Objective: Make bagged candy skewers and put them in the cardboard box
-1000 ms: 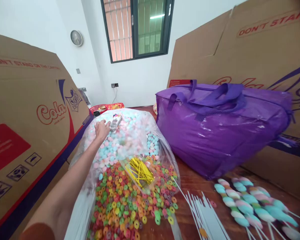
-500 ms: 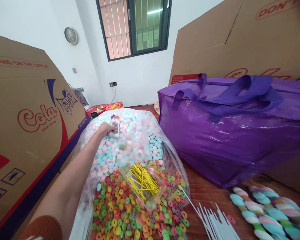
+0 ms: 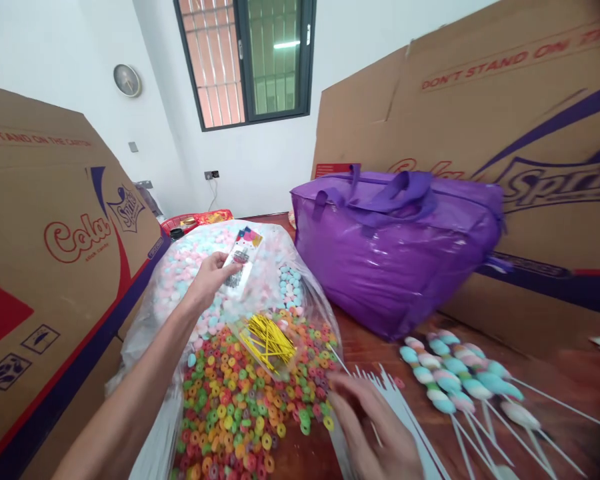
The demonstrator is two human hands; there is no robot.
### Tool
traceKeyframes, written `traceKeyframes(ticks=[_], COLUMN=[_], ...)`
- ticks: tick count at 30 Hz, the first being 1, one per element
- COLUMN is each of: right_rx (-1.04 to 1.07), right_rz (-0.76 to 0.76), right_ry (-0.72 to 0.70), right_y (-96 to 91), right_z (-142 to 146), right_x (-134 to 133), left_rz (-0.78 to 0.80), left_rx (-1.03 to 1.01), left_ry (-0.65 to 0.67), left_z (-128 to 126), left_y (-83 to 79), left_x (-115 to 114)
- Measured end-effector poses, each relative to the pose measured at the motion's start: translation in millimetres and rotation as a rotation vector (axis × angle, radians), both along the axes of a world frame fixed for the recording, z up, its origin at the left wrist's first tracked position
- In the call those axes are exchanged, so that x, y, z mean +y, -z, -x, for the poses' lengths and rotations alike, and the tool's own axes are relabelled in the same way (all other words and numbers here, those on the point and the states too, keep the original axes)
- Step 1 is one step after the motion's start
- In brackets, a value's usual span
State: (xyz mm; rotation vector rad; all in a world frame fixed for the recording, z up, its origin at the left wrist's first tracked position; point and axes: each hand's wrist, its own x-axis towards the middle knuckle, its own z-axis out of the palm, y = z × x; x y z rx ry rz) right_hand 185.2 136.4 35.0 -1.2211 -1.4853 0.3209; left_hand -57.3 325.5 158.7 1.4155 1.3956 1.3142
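My left hand [image 3: 214, 277] is closed on a flat stack of clear packaging bags [image 3: 246, 257] with a cartoon print at the top. It is above pink, blue and white marshmallows [image 3: 180, 267] in a clear plastic bag. My right hand [image 3: 377, 423], blurred, has curled fingers that look apart. It is over the white sticks [image 3: 393, 393], and a thin stick shows through the gap between its fingers. Left of it are colourful ring candies [image 3: 240, 400]. A packet of gold twist ties [image 3: 269, 341] lies on them. Marshmallow skewers [image 3: 447, 373] lie to the right.
A large purple zip bag [image 3: 380, 267] stands at right. Cardboard cartons flank both sides, one at left [image 3: 45, 287] and one at right [image 3: 480, 127]. A red basket [image 3: 177, 223] is at the back, and brown floor [image 3: 350, 333] shows below the purple bag.
My right hand has come into view at the bottom, over the white sticks. My left hand has drawn the bag stack closer and tilted it. The view has swung right, showing more of the skewers.
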Motion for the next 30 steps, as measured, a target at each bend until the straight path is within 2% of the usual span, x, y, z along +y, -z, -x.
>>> traceKeyframes(ticks=[2,3,6,8,11,14,16,19,21,25,30], right_rx=[0.052,0.084,0.078,-0.003,-0.142,-0.211,-0.187,-0.167,-0.201,-0.206,-0.285], right_rz=[0.039,0.029,-0.038,-0.082,-0.094,-0.085,-0.076,-0.071,-0.081,-0.121,-0.272], right_ry=[0.039,0.074,0.102,0.075,0.057,0.067,0.066,0.138,0.176,0.141,0.130], right_y=[-22.6,-32.3,-50.7,-53.2,-44.9,-29.1,-19.2,-10.2,-7.9,-7.1,-5.2], right_z=[3.8,4.9,3.4,-0.9,-7.6,-11.6,-13.6,-16.6,-17.4,-13.9,-6.5], right_x=[15.6,22.5,34.1,31.9,17.8,1.9,-5.1,-10.1,-11.8,-16.7,-25.1], left_rz=[0.031,0.104,0.267,0.341,0.415,0.428,0.395,0.337,0.310,0.250,0.244], left_rx=[-0.135,-0.183,-0.299,-0.358,-0.460,-0.502,-0.446,-0.337,-0.305,-0.296,-0.318], left_ry=[0.152,0.221,0.359,0.390,0.363,0.322,0.291,0.269,0.266,0.239,0.203], left_z=[-22.3,-33.4,-63.5,-79.2,-95.0,-102.5,-104.2,-104.9,-105.3,-105.9,-101.9], left_y=[2.9,6.9,26.1,41.5,63.5,82.0,91.6,101.8,106.7,116.7,130.4], left_x=[-38.7,-58.0,-110.9,-138.9,-168.6,-186.6,-194.5,-202.6,-206.5,-211.4,-214.4])
